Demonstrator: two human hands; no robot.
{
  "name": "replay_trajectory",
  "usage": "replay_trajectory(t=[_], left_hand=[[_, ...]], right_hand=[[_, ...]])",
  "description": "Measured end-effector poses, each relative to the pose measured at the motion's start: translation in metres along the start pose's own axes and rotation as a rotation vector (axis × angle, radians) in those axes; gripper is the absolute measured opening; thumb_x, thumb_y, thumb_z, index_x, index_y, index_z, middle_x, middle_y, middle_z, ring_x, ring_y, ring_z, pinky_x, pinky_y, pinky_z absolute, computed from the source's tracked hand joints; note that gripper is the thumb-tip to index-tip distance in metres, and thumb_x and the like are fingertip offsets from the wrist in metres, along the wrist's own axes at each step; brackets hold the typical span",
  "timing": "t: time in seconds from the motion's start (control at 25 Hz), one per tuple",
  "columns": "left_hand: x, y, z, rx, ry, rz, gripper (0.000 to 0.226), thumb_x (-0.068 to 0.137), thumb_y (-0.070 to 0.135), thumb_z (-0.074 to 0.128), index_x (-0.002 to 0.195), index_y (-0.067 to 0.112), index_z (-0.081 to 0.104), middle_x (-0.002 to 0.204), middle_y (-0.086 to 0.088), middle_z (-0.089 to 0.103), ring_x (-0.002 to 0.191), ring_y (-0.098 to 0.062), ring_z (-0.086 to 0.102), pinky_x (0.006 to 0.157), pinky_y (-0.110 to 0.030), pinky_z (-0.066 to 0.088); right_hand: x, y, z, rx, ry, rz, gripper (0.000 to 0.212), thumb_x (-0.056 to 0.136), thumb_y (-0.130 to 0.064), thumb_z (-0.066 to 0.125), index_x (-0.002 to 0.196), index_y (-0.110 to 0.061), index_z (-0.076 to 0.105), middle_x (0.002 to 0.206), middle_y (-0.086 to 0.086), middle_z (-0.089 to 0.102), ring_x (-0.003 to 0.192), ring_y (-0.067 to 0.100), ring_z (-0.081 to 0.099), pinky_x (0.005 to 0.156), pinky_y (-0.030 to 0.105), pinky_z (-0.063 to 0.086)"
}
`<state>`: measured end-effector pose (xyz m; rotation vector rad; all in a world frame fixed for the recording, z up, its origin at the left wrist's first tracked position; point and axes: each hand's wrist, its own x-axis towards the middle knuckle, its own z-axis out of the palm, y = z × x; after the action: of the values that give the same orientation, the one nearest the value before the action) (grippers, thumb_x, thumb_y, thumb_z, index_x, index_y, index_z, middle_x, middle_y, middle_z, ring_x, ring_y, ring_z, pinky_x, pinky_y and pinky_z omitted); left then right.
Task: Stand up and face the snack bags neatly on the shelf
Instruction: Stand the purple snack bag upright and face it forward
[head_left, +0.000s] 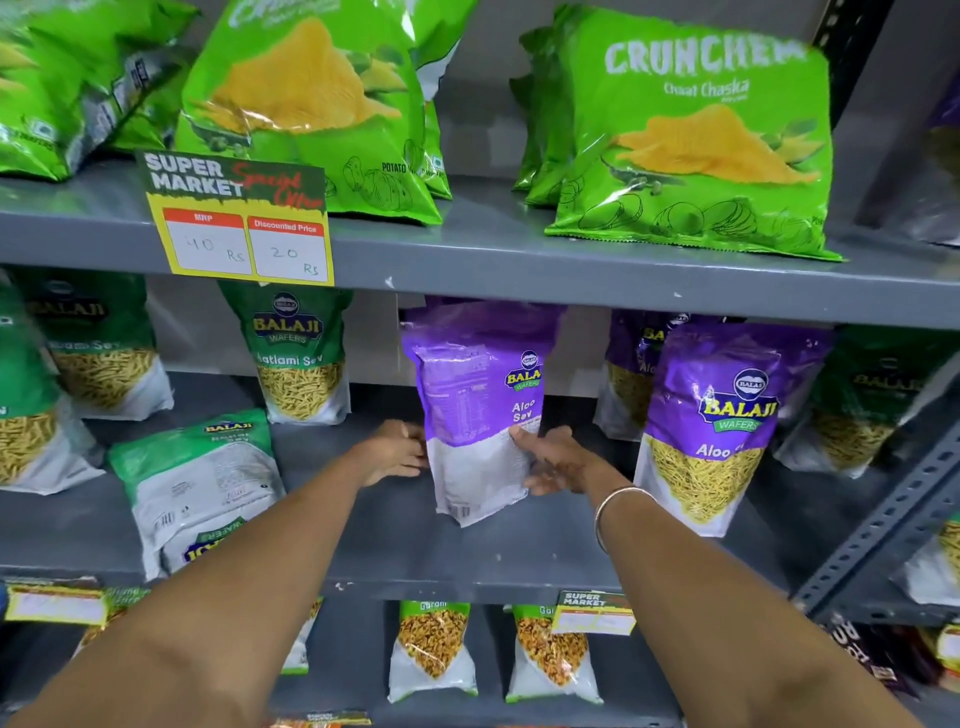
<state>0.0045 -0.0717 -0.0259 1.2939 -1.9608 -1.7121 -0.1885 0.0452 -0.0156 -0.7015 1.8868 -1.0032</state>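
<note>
While upright on mid shelf (467, 561), purple bag (475, 410) is gripped by R hand (558, 460); L hand (395, 452) seemingly just touching.

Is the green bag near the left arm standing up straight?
No, the green bag lies flat on the shelf with its back side up.

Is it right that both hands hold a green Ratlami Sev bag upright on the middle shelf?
Not quite: the head view shows the left hand and right hand holding a purple Aloo Sev bag, upright on the middle shelf.
</note>
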Motion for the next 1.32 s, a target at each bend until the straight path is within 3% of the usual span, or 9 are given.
replay_trajectory(t=[0.12,0.24,0.4,0.52,0.6,0.76,0.92,1.04,1.32], left_hand=[[-0.004,-0.001,0.004,0.015,-0.048,-0.003,0.034,0.090,0.002,0.051,0.123,0.010,0.053,0.072,0.008,0.072,0.061,0.000,0.070,0.074,-0.024,0.048],[-0.006,0.002,0.017,0.054,-0.014,0.033,0.063,0.080,0.007,0.068,0.137,0.012,0.042,0.109,0.003,0.055,0.105,-0.013,0.055,0.082,-0.029,0.044],[-0.002,0.007,0.033,0.034,0.021,0.123,0.084,0.070,0.004,0.077,0.141,0.009,0.033,0.140,-0.006,0.049,0.119,-0.017,0.049,0.098,-0.027,0.040],[-0.004,0.013,0.044,-0.002,0.020,0.122,0.083,0.071,0.000,0.076,0.139,0.008,0.031,0.139,-0.009,0.050,0.118,-0.021,0.050,0.092,-0.027,0.039],[-0.005,0.016,0.045,0.007,0.009,0.096,0.087,0.072,0.001,0.075,0.142,0.013,0.024,0.139,-0.005,0.047,0.120,-0.020,0.047,0.089,-0.031,0.038],[-0.001,0.016,0.032,0.030,-0.056,0.022,0.087,0.076,-0.006,0.065,0.145,0.022,0.019,0.134,-0.001,0.046,0.125,-0.021,0.046,0.103,-0.044,0.039],[0.005,0.009,0.025,0.043,-0.007,-0.006,0.060,0.078,-0.005,0.063,0.130,0.015,0.039,0.112,-0.007,0.051,0.105,-0.018,0.049,0.093,-0.037,0.041],[0.011,0.006,0.025,0.108,0.120,0.045,0.050,0.071,0.004,0.075,0.107,0.014,0.041,0.115,-0.008,0.050,0.104,-0.018,0.046,0.085,-0.029,0.039],[0.021,0.005,0.034,0.019,0.186,0.127,0.079,0.063,0.001,0.081,0.124,0.005,0.031,0.129,-0.012,0.054,0.124,-0.028,0.052,0.104,-0.038,0.043]], right_hand=[[-0.003,-0.004,0.003,0.140,-0.067,-0.030,0.041,0.088,-0.035,0.057,0.102,-0.011,0.025,0.090,0.004,0.051,0.059,0.017,0.055,0.052,0.028,0.052],[-0.003,-0.006,0.005,0.044,-0.147,-0.069,0.011,0.095,-0.010,0.041,0.090,-0.014,0.050,0.083,0.000,0.048,0.067,0.012,0.047,0.060,0.023,0.046],[-0.009,-0.003,-0.003,-0.267,-0.271,-0.151,0.068,0.082,0.007,0.053,0.139,-0.024,0.035,0.130,0.004,0.044,0.102,0.016,0.046,0.057,0.017,0.043],[-0.019,-0.001,0.001,-0.291,-0.291,-0.175,0.092,0.071,-0.007,0.077,0.141,-0.018,0.020,0.142,0.001,0.034,0.129,0.018,0.038,0.092,0.030,0.045],[-0.016,0.002,0.007,-0.295,-0.193,-0.251,0.084,0.066,-0.010,0.081,0.129,-0.011,0.025,0.135,0.002,0.034,0.125,0.017,0.044,0.098,0.034,0.046],[-0.017,-0.003,0.003,-0.200,-0.209,-0.269,0.066,0.073,0.011,0.067,0.127,-0.004,0.031,0.116,0.008,0.052,0.098,0.015,0.054,0.065,0.017,0.047],[-0.020,-0.008,-0.016,-0.192,-0.203,-0.250,0.053,0.078,0.019,0.050,0.126,-0.004,0.048,0.090,0.000,0.057,0.062,-0.002,0.052,0.037,0.001,0.036],[-0.014,-0.005,-0.019,-0.141,-0.146,-0.286,0.051,0.080,0.019,0.047,0.126,-0.003,0.048,0.097,0.003,0.057,0.067,0.001,0.047,0.040,0.002,0.040],[0.001,0.014,-0.020,-0.013,-0.266,-0.343,0.049,0.079,0.009,0.063,0.126,-0.002,0.051,0.109,0.008,0.064,0.077,0.000,0.068,0.061,0.008,0.051]])
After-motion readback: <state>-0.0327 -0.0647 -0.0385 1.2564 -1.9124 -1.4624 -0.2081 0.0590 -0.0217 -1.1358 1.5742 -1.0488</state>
